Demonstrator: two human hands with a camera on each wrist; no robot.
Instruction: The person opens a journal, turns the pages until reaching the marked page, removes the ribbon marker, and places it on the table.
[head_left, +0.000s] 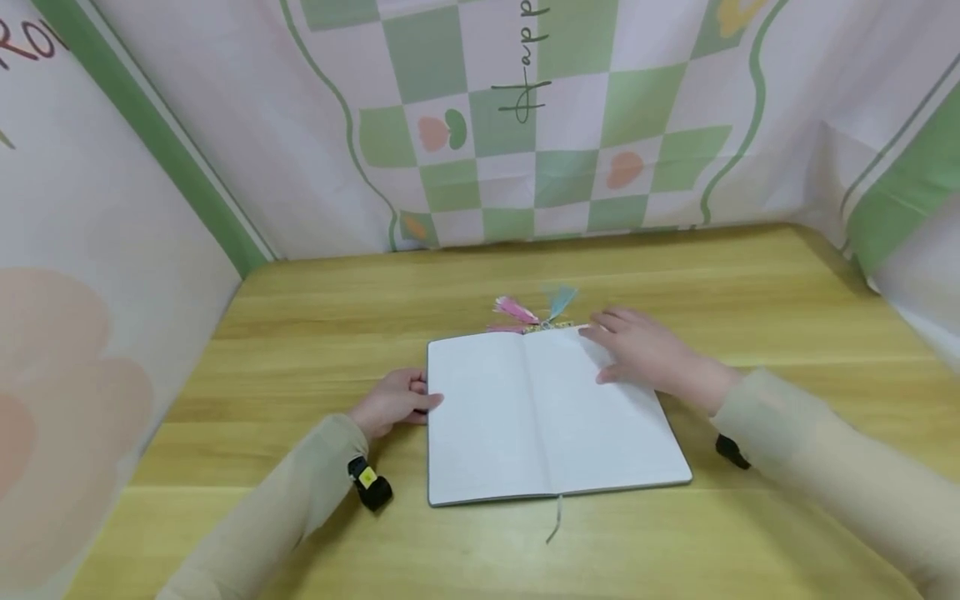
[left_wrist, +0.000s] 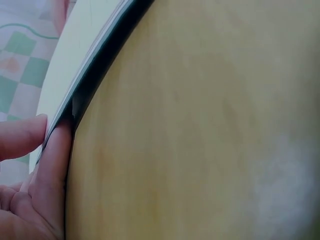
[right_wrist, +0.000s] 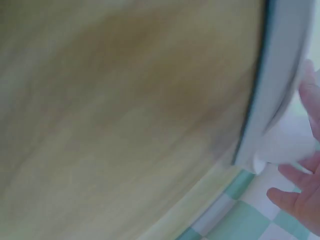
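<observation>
Behind the open notebook [head_left: 487, 433], cloth [head_left: 498, 183] reads "Happ"; left hand [head_left: 392, 402] pinches the notebook's left edge; right hand [head_left: 648, 350], fingers parted, lies over its right page [head_left: 600, 425].

A wood-grained bench [head_left: 315, 317] stood before a pale fabric hanging [head_left: 573, 108] printed with green and white checks. At left, a pale panel [head_left: 90, 200] bore large peach petal shapes beside a green stripe [head_left: 153, 129].

Soft light brightens the head view; the right wrist's (dimmer) blurs.
</observation>
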